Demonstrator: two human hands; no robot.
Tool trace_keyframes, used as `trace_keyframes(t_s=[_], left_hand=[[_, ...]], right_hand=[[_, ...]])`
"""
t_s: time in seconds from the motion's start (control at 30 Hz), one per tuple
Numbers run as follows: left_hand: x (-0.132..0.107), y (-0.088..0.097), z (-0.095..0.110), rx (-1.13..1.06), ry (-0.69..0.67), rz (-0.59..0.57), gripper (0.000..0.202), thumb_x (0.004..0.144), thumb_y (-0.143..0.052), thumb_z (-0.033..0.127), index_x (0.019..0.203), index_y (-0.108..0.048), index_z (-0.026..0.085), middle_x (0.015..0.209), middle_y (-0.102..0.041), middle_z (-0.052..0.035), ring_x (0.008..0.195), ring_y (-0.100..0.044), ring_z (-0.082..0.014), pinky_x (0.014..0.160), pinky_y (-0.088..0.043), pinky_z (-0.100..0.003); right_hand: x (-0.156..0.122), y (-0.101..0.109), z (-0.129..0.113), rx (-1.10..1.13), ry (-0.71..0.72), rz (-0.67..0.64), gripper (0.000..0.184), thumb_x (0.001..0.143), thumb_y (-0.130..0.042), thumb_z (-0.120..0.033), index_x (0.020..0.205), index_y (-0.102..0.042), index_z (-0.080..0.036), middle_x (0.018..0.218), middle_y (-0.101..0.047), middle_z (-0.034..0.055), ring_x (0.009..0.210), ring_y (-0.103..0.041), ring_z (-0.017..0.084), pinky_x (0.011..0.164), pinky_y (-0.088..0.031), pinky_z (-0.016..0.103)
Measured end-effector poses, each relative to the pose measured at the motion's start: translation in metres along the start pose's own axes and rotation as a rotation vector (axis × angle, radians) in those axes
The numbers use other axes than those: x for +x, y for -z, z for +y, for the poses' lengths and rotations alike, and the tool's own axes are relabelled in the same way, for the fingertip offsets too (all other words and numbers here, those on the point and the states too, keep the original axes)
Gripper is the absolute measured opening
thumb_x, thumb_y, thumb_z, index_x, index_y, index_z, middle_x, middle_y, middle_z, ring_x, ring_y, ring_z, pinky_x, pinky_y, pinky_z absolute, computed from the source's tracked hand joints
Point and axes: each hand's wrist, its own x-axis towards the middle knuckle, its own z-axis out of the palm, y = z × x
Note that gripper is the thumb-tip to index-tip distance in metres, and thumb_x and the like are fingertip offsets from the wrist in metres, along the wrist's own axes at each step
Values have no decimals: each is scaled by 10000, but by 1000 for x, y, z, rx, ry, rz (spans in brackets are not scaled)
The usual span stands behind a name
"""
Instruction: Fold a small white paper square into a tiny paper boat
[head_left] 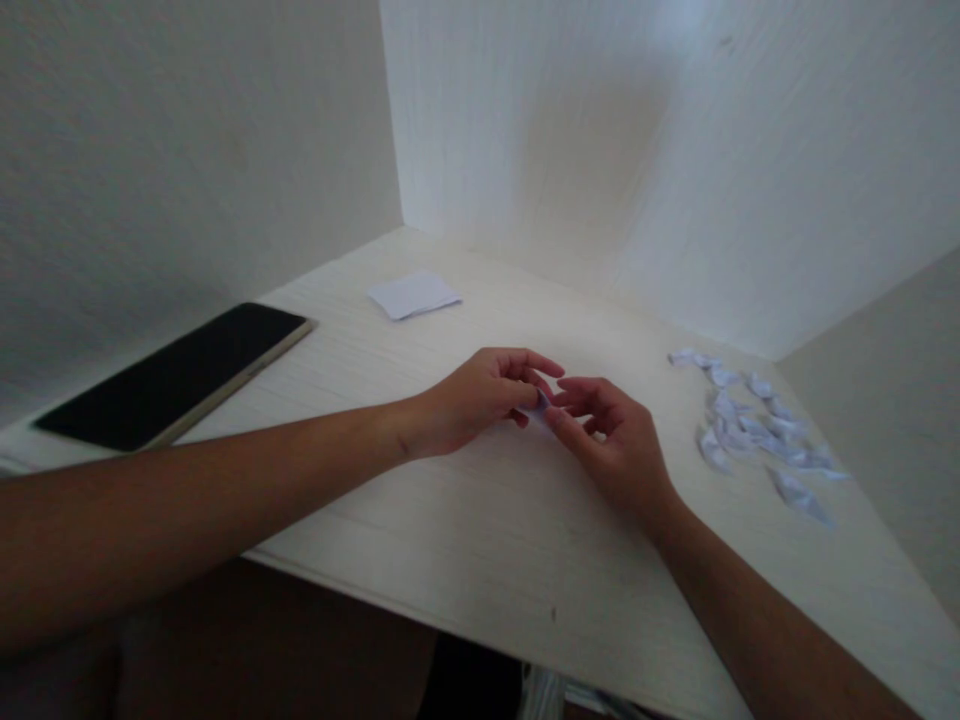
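Note:
Over the middle of the white table, my left hand (484,398) and my right hand (616,440) meet at the fingertips. Between them is a small piece of white paper (537,404), pinched by the thumb and fingers of each hand. Most of the paper is hidden by the fingers, so its exact shape cannot be made out. To the right lies a loose heap of small twisted or folded white paper pieces (739,425). Farther back, left of centre, is a small stack of flat white paper sheets (415,294).
A dark-screened phone (180,375) lies on the left of the white table (480,540). Pale walls (525,120) enclose the table at the back and both sides. The table's front edge runs below my forearms.

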Motion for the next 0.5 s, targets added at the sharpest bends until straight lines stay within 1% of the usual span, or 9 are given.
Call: trace_keyframes(t_s=[0.07, 0.17, 0.23, 0.33, 0.4, 0.5], left_hand=[[-1, 0, 1, 36, 29, -27, 352, 682, -670, 41, 1004, -746, 160, 828, -694, -24, 676, -633, -113, 581, -440, -228], [0, 2, 0, 93, 53, -33, 415, 658, -655, 40, 1046, -741, 157, 849, -692, -33, 666, -645, -128, 547, -423, -232], [2, 4, -1, 128, 44, 7, 456, 642, -646, 21, 1069, -726, 159, 877, -682, -28, 668, -642, -124, 547, -426, -235], [5, 5, -3, 175, 9, 106, 476, 659, -673, 17, 1115, -686, 150, 910, -665, -25, 690, -635, -119, 583, -456, -246], [5, 3, -4, 208, -17, 163, 481, 691, -723, 53, 1159, -655, 138, 949, -672, -41, 704, -635, -120, 605, -475, -255], [2, 0, -5, 262, -41, 205, 525, 696, -789, 88, 1196, -632, 114, 983, -693, -73, 740, -654, -136, 645, -505, -270]], right_hand=[[-1, 1, -1, -29, 11, -22, 438, 798, -822, -394, 1170, -694, -204, 951, -791, 72, 766, -728, 187, 585, -540, 284], [-2, 0, 0, -27, -11, -42, 405, 817, -783, -321, 1187, -680, -195, 836, -776, 46, 667, -716, 174, 594, -559, 297], [-1, -1, 3, 8, -50, -39, 407, 827, -752, -307, 1204, -654, -190, 790, -749, 27, 631, -722, 178, 599, -588, 310], [0, -4, 6, 83, -120, -13, 508, 819, -736, -324, 1286, -574, -206, 794, -696, -7, 618, -751, 202, 576, -623, 320], [1, -5, 7, 120, -152, 4, 560, 815, -726, -334, 1329, -532, -224, 794, -643, -37, 618, -763, 210, 571, -635, 319], [2, -6, 7, 139, -164, -4, 565, 820, -703, -355, 1344, -528, -236, 809, -581, -56, 632, -768, 204, 606, -648, 327]])
